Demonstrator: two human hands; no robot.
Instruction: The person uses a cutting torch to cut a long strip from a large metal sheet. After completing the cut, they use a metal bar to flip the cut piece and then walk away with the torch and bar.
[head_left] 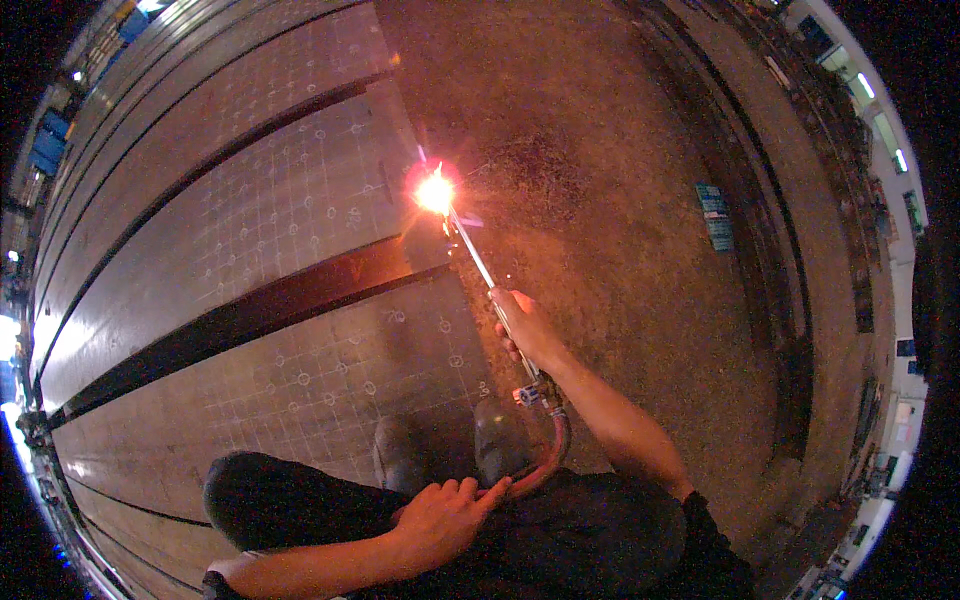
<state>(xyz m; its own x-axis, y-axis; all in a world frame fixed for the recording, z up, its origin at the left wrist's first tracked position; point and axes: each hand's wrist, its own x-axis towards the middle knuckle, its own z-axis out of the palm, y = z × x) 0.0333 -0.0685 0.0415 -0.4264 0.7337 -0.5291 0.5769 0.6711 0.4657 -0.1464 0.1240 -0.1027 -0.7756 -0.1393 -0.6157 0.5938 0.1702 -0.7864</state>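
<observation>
My right hand (pixel 528 325) is closed round the metal tube of a gas torch (pixel 475 250), which slants up and to the left. At its far tip a bright flame with sparks (pixel 435 192) glares against the end of a steel beam (pixel 310 170), and the glare hides the exact contact spot. Behind my grip sit the torch's valve fittings (pixel 530 396). From there a reddish hose (pixel 560 440) curves down to my lap. There my left hand (pixel 440 520) lies with bent fingers over the hose, holding it near my thigh.
Several long steel beams run off to the left, with chalk grids and circles on their faces. A dark gap (pixel 250 325) separates the two nearest. The brown floor (pixel 620 250) stretches to the right, where a blue-green printed sheet or package (pixel 715 217) lies. My boots (pixel 500 440) stand close by.
</observation>
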